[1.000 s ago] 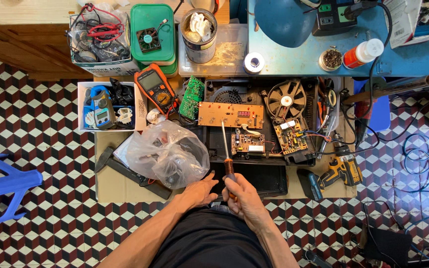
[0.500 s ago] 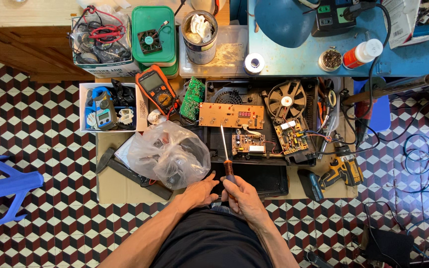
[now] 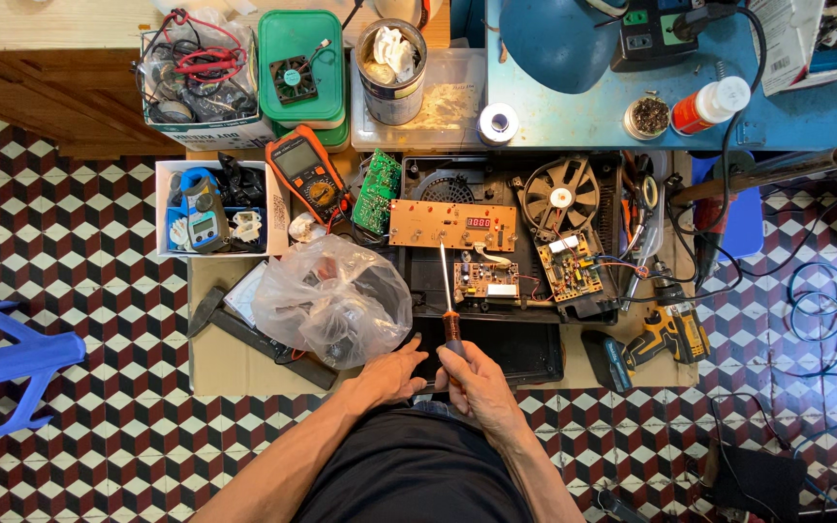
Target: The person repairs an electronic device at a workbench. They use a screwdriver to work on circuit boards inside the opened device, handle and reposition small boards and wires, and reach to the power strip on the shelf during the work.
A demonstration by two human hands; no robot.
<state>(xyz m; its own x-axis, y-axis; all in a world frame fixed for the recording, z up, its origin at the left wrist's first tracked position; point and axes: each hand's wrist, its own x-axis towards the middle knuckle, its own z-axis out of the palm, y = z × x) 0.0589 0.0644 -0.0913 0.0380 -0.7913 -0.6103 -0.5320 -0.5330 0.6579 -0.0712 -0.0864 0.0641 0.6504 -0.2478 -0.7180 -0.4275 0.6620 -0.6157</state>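
Little has shifted since earlier; the right hand [image 3: 481, 383] still grips the screwdriver [image 3: 449, 310] upright. The left hand [image 3: 394, 373] rests loosely open, empty, on the black appliance casing [image 3: 506, 339].

An orange-and-black handheld multimeter [image 3: 309, 174] lies at the cardboard sheet's [image 3: 244, 373] upper left corner, just beside a white open box [image 3: 273, 208] holding a blue clamp meter [image 3: 201, 208]. A crumpled clear plastic bag [image 3: 333, 300] sits on the cardboard's left half, partly over a black hammer [image 3: 244, 329]. By the cardboard's right edge lies a yellow-and-black cordless drill [image 3: 666, 334]. Above it, a stack of green plastic lidded containers [image 3: 302, 68] (a small black fan rests on top) stands beside a metal tin [image 3: 391, 63] stuffed with white rag. A red bottle with a white cap [image 3: 712, 105] lies on the blue tabletop [image 3: 573, 121].
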